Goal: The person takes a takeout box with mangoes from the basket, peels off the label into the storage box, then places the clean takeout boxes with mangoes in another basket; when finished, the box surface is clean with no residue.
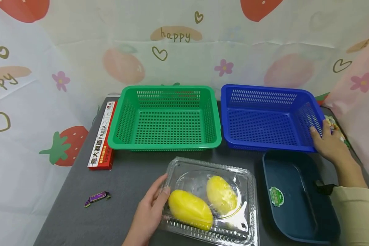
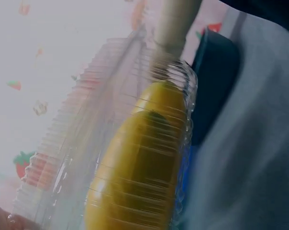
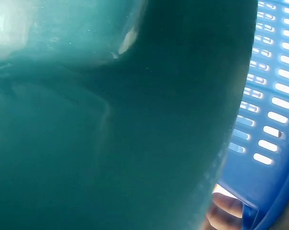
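My left hand (image 1: pixel 150 206) grips the left edge of a clear plastic clamshell box (image 1: pixel 190 167), thumb on top. Through its lid show two smooth yellow mango-like fruits, one longer fruit (image 1: pixel 190 210) at the left and a rounder fruit (image 1: pixel 222 194) at the right. In the left wrist view the ribbed box wall (image 2: pixel 53 139) stands in front of them. My right hand (image 1: pixel 332 143) holds the right rim of a blue plastic basket (image 1: pixel 261 130), thumb over the inner side. Its fingers (image 3: pixel 226 211) show outside the basket wall in the right wrist view.
A green basket (image 1: pixel 164 147) stands left of the blue one, with a red and white pasta box (image 1: pixel 103 136) beside it. A purple-wrapped candy (image 1: pixel 97 197) lies at the left. Under my right forearm is a dark teal basin (image 1: pixel 298 198). A colourful packet (image 1: pixel 333 124) lies beyond the blue basket.
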A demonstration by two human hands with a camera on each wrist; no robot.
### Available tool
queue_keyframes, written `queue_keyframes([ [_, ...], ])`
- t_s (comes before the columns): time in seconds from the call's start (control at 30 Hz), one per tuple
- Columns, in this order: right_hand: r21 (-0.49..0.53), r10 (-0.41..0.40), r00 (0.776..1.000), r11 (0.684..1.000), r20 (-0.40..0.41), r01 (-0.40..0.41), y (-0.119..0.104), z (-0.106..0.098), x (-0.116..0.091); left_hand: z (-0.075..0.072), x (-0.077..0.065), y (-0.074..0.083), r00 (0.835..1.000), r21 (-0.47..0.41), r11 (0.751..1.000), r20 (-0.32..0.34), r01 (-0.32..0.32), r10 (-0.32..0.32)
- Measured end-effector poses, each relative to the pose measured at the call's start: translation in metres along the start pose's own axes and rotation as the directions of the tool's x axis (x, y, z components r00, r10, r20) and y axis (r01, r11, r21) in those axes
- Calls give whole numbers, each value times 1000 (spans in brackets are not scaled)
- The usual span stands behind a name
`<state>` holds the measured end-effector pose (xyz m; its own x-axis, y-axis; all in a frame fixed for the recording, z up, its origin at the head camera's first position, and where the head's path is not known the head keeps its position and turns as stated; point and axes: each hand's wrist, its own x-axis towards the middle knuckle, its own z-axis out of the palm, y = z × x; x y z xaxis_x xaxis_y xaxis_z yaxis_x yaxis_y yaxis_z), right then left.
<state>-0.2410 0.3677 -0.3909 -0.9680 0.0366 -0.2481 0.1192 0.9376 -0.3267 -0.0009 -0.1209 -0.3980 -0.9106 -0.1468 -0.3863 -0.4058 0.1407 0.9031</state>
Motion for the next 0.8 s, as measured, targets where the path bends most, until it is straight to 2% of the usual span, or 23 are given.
queue_keyframes([
  [0.1, -2, -1, 1000, 1000, -14, 1, 0, 1, 0, 3, -2, 14, 1000, 6, 1000, -2, -27, 27],
  [0.3, 1, 17, 999, 1000, -45, -17, -3, 3, 0, 6, 7, 40, 987, -6, 987, 16, -162, 162],
  [0.57, 25, 46, 998, 999, -37, -45, -6, 3, 3, 9, 37, 73, 969, 3, 969, 34, -246, 246],
  [0.67, 27, 54, 998, 998, -33, -53, -4, 3, 3, 15, 49, 87, 962, 0, 963, 46, -268, 268],
  [0.8, 11, 19, 999, 1000, -39, -19, 1, 2, 4, 27, 66, 102, 956, -1, 957, 61, -289, 288],
])
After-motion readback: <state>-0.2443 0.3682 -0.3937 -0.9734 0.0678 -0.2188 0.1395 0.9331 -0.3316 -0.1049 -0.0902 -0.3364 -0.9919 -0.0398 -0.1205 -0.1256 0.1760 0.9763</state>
